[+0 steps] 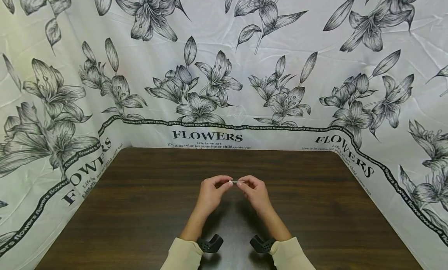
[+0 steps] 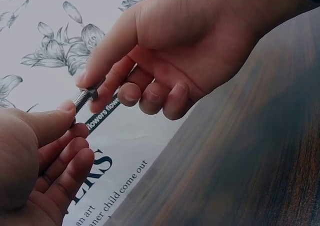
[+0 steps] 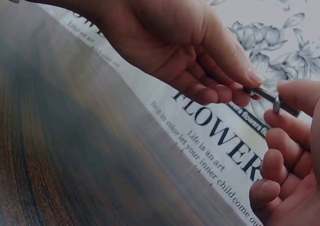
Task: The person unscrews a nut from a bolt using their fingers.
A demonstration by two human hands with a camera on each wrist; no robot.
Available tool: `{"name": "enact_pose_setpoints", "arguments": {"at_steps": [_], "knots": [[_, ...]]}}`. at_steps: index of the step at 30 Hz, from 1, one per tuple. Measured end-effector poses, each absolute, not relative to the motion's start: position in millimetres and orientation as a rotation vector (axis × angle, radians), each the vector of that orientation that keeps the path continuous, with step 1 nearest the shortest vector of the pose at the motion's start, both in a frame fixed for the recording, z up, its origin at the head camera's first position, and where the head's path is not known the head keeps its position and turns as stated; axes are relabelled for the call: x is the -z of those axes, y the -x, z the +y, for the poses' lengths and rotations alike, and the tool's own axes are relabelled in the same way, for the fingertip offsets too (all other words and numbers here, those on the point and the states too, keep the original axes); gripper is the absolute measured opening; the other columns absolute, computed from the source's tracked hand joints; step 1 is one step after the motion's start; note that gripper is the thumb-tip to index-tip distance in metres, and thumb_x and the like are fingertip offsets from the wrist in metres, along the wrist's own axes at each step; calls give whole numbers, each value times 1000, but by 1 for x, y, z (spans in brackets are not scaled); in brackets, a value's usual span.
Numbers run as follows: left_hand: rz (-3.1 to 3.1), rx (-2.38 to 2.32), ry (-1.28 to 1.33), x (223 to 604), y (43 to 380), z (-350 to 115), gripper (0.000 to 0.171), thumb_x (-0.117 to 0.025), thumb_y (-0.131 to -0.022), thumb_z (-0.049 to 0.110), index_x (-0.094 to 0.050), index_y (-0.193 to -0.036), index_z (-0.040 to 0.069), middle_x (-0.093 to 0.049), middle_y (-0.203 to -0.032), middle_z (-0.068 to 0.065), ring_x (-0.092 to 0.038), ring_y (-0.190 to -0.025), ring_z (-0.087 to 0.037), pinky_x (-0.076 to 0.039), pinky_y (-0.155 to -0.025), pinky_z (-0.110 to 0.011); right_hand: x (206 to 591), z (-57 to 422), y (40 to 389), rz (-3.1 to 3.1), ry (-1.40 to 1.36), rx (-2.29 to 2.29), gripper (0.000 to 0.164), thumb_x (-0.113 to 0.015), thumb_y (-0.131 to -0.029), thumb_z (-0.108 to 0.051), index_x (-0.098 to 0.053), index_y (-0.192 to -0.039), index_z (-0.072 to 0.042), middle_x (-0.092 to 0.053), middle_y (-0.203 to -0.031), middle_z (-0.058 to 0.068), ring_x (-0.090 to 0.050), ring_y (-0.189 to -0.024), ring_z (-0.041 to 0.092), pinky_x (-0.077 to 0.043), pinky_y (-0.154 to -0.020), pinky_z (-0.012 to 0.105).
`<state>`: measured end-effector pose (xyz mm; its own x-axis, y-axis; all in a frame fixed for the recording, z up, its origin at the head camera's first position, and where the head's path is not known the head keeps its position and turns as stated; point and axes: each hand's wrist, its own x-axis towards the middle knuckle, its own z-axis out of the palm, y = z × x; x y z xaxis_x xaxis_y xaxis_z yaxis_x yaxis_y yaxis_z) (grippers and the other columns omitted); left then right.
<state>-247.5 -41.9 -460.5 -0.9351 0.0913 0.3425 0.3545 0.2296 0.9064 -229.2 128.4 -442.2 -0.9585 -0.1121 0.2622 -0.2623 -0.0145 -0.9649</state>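
Observation:
A small metal bolt (image 1: 235, 181) spans the gap between both hands, held above the table. My left hand (image 1: 211, 193) pinches one end of it between thumb and fingers. From the other side, my right hand (image 1: 257, 193) pinches a nut (image 3: 276, 104) that sits around the threaded shank; part of the thread (image 3: 290, 110) shows past it. In the left wrist view the bolt's thread (image 2: 80, 99) is bare between the left thumb and the nut (image 2: 91, 92). The left fingertips partly hide the bolt's end.
Under the hands lies a dark wood-grain table (image 1: 140, 207). White cloth (image 1: 161, 67) printed with black flowers and lettering hangs behind it and along both sides. A black wrist camera (image 1: 210, 244) sits at the left wrist, another camera (image 1: 262, 244) at the right.

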Motion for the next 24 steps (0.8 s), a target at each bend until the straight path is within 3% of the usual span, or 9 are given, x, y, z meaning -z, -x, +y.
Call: {"name": "enact_pose_setpoints", "arguments": {"at_steps": [5, 15, 20, 24], "knots": [[-2277, 1784, 418, 459, 247, -43, 8, -76, -85, 12, -75, -93, 10, -69, -81, 0, -62, -70, -13, -52, -62, -26, 443, 129, 229, -2107, -484, -2069, 13, -66, -89, 4, -65, -99, 12, -57, -71, 6, -46, -57, 8, -38, -51, 20], [-2281, 1768, 423, 458, 247, -44, 9, -75, -85, 10, -75, -94, 8, -69, -82, 1, -61, -70, -13, -52, -63, -26, 443, 128, 228, -2083, -563, -2002, 21, -65, -87, 8, -62, -107, 15, -51, -69, 13, -45, -57, 8, -38, -52, 20], [-2285, 1757, 421, 457, 247, -44, 12, -75, -85, 10, -75, -96, 4, -69, -82, 1, -61, -70, -13, -52, -62, -26, 443, 128, 228, -2101, -531, -2019, 23, -64, -88, 8, -63, -111, 11, -51, -68, 8, -45, -55, 9, -38, -52, 21], [-2291, 1751, 418, 457, 247, -44, 9, -75, -85, 9, -75, -94, 7, -69, -81, 2, -62, -70, -12, -52, -62, -26, 443, 128, 228, -2132, -462, -2059, 19, -60, -94, 1, -64, -110, 9, -50, -65, 4, -45, -54, 11, -40, -52, 22]]}}
